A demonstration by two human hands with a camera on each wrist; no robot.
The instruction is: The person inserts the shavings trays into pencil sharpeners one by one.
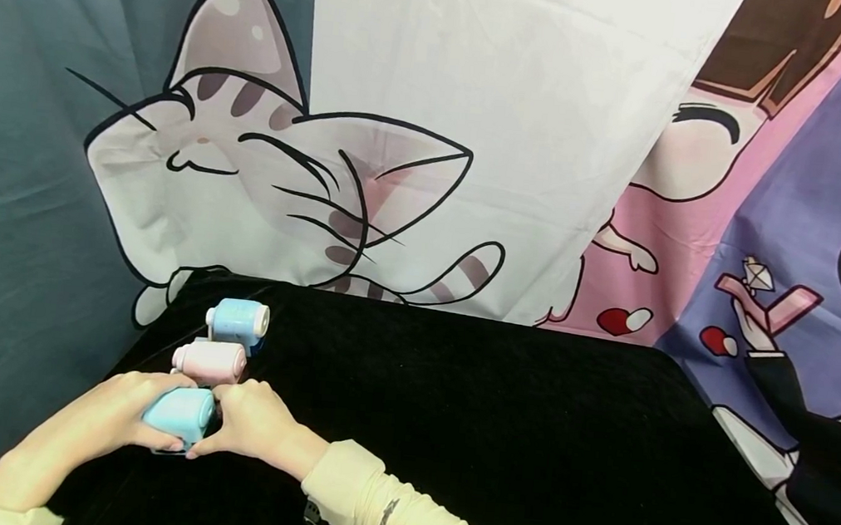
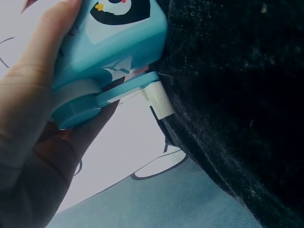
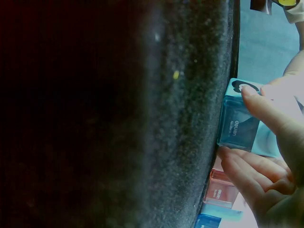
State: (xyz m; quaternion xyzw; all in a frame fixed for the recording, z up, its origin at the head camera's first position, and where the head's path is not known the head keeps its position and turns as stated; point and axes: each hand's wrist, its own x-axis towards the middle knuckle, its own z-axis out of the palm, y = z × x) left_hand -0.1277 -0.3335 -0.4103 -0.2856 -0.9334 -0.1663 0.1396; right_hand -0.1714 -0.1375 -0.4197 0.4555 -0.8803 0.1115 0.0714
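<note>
A teal crank pencil sharpener (image 1: 182, 413) stands at the near left of the black cloth, held between both hands. My left hand (image 1: 99, 414) grips its left side, thumb toward the near face. From the right, my right hand (image 1: 256, 423) pinches it between thumb and fingers. The left wrist view shows its crank arm (image 2: 126, 90) with a pale knob and a penguin-like picture on the body. A see-through drawer (image 3: 237, 124) faces the right wrist camera. Just behind stands a pink pencil sharpener (image 1: 211, 361), and beyond it a blue pencil sharpener (image 1: 238, 322); the three form a row.
Black velvety cloth (image 1: 488, 435) covers the table and extends to the right. Behind it hangs a backdrop (image 1: 425, 213) printed with a cartoon cat and figures. A grey-blue curtain (image 1: 22, 178) borders the left side, near the row of sharpeners.
</note>
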